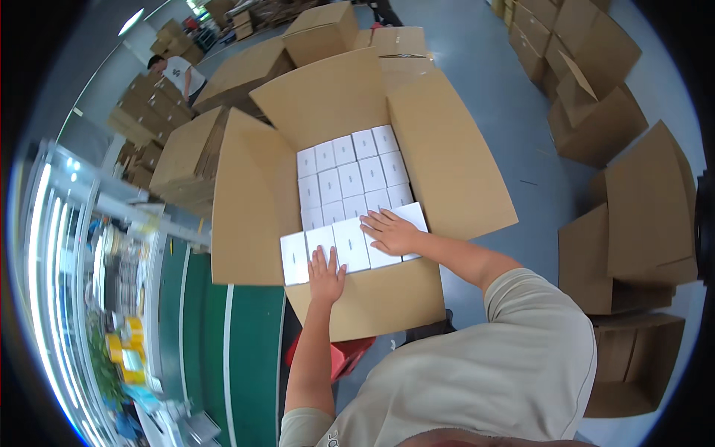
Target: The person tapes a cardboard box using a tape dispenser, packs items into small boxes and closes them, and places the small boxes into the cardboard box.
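A big open cardboard carton (365, 309) stands in front of me with its flaps folded outward. Rows of small white boxes (350, 179) fill its inside. Along the near edge, one row of white boxes (350, 242) sits higher than the rows behind. My left hand (326, 276) lies with fingers spread on the near faces of that row, left of the middle. Flat across the tops toward the right end rests my right hand (391, 232), fingers stretched out. Neither hand is closed around a box.
A green conveyor belt (253, 350) runs along my left, beside a lit rack (63, 298). Empty open cartons (596, 127) line the right side. Stacked cardboard (190, 160) and closed cartons (324, 33) stand beyond. A person (179, 74) bends near boxes at the far left. A red stool (348, 357) is below the carton.
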`<action>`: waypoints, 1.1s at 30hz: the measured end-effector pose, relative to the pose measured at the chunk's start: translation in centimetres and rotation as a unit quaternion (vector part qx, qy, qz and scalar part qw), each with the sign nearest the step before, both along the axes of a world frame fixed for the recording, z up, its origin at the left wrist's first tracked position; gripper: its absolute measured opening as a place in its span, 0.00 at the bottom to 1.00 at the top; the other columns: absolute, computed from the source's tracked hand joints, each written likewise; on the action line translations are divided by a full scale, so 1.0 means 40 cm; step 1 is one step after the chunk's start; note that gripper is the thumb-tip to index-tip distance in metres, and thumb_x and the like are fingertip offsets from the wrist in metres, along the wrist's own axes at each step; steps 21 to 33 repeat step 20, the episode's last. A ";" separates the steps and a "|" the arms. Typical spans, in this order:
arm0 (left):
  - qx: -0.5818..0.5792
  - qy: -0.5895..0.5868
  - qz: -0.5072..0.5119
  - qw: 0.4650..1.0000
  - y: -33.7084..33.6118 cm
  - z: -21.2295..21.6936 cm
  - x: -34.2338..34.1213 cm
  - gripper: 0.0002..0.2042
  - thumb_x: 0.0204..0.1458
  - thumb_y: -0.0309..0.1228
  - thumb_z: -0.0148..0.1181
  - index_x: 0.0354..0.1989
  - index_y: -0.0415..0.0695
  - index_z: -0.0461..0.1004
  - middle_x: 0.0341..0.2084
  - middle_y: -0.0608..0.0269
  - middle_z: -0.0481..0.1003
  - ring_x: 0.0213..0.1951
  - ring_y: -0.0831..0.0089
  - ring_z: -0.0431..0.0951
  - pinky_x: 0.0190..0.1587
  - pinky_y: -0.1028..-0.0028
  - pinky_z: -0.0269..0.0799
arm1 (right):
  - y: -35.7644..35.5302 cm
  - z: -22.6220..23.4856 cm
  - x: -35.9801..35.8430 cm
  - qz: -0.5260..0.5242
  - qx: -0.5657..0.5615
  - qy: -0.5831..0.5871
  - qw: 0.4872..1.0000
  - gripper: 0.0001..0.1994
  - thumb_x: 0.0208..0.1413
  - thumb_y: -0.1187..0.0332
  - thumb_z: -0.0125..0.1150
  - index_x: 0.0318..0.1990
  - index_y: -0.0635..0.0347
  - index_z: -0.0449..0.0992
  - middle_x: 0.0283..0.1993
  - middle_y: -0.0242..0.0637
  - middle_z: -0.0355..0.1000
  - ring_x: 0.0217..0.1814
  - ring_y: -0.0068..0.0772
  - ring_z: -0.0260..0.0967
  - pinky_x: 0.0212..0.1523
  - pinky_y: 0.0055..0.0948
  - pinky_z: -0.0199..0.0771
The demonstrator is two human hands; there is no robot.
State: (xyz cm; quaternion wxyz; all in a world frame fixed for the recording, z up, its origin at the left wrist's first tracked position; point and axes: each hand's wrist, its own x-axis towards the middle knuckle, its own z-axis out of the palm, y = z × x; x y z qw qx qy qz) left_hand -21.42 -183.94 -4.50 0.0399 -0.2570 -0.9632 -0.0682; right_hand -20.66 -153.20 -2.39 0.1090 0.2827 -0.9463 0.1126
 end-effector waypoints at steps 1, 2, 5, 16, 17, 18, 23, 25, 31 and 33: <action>0.006 -0.013 -0.002 1.000 -0.006 0.012 0.048 0.34 0.62 0.45 0.56 0.74 0.43 0.57 0.75 0.40 0.49 0.75 0.45 0.50 0.74 0.44 0.44 | -0.005 -0.006 0.017 -0.005 -0.004 -0.014 1.000 0.30 0.69 0.52 0.47 0.72 0.60 0.61 0.79 0.52 0.49 0.82 0.49 0.45 0.78 0.50 0.43; 0.011 -0.028 -0.004 1.000 -0.012 0.022 0.099 0.34 0.62 0.45 0.56 0.73 0.42 0.58 0.75 0.39 0.48 0.75 0.44 0.50 0.74 0.45 0.45 | -0.010 -0.014 0.037 -0.010 -0.007 -0.029 1.000 0.32 0.69 0.51 0.47 0.72 0.62 0.60 0.79 0.53 0.49 0.82 0.50 0.44 0.79 0.51 0.40; 0.027 -0.063 0.030 0.997 -0.055 -0.011 0.300 0.32 0.62 0.45 0.56 0.71 0.42 0.62 0.74 0.39 0.50 0.74 0.44 0.52 0.73 0.47 0.49 | -0.040 -0.024 0.114 0.001 -0.005 -0.044 0.999 0.34 0.68 0.48 0.49 0.72 0.65 0.59 0.79 0.55 0.49 0.82 0.54 0.43 0.79 0.53 0.39; 0.125 -0.563 0.399 0.713 -0.130 -0.567 1.649 0.28 0.61 0.53 0.52 0.51 0.39 0.81 0.55 0.41 0.77 0.59 0.44 0.75 0.62 0.53 0.70 | -0.046 -0.064 0.199 0.010 0.071 0.052 0.996 0.47 0.52 0.46 0.70 0.73 0.63 0.56 0.78 0.55 0.50 0.81 0.56 0.45 0.78 0.51 0.46; 0.151 -0.577 0.426 0.681 -0.111 -0.595 1.813 0.29 0.61 0.55 0.52 0.49 0.37 0.81 0.56 0.41 0.76 0.59 0.45 0.74 0.62 0.53 0.69 | -0.075 -0.091 0.194 0.063 0.076 0.045 0.994 0.47 0.52 0.46 0.70 0.73 0.63 0.56 0.78 0.55 0.50 0.81 0.56 0.45 0.78 0.51 0.46; 0.152 -0.582 0.476 0.642 -0.097 -0.568 1.890 0.29 0.62 0.55 0.51 0.52 0.38 0.80 0.57 0.42 0.75 0.61 0.46 0.73 0.64 0.54 0.68 | -0.044 -0.106 0.190 0.038 0.089 0.034 0.995 0.48 0.52 0.45 0.70 0.74 0.62 0.56 0.78 0.54 0.50 0.81 0.56 0.44 0.78 0.52 0.46; 0.163 -0.547 0.592 0.569 -0.050 -0.564 2.152 0.25 0.61 0.53 0.54 0.52 0.43 0.81 0.58 0.42 0.74 0.60 0.45 0.73 0.63 0.56 0.69 | -0.070 -0.095 0.201 0.000 0.100 0.007 0.995 0.49 0.52 0.43 0.69 0.74 0.61 0.56 0.79 0.51 0.49 0.82 0.54 0.42 0.79 0.52 0.44; 0.163 -0.547 0.592 0.569 -0.050 -0.564 2.152 0.25 0.61 0.53 0.54 0.52 0.43 0.81 0.58 0.42 0.74 0.60 0.45 0.73 0.63 0.56 0.69 | -0.070 -0.095 0.201 0.000 0.100 0.007 0.995 0.49 0.52 0.43 0.69 0.74 0.61 0.56 0.79 0.51 0.49 0.82 0.54 0.42 0.79 0.52 0.44; 0.163 -0.547 0.592 0.569 -0.050 -0.564 2.152 0.25 0.61 0.53 0.54 0.52 0.43 0.81 0.58 0.42 0.74 0.60 0.45 0.73 0.63 0.56 0.69 | -0.070 -0.095 0.201 0.000 0.100 0.007 0.995 0.49 0.52 0.43 0.69 0.74 0.61 0.56 0.79 0.51 0.49 0.82 0.54 0.42 0.79 0.52 0.44; 0.163 -0.547 0.592 0.569 -0.050 -0.564 2.152 0.25 0.61 0.53 0.54 0.52 0.43 0.81 0.58 0.42 0.74 0.60 0.45 0.73 0.63 0.56 0.69 | -0.070 -0.095 0.201 0.000 0.100 0.007 0.995 0.49 0.52 0.43 0.69 0.74 0.61 0.56 0.79 0.51 0.49 0.82 0.54 0.42 0.79 0.52 0.44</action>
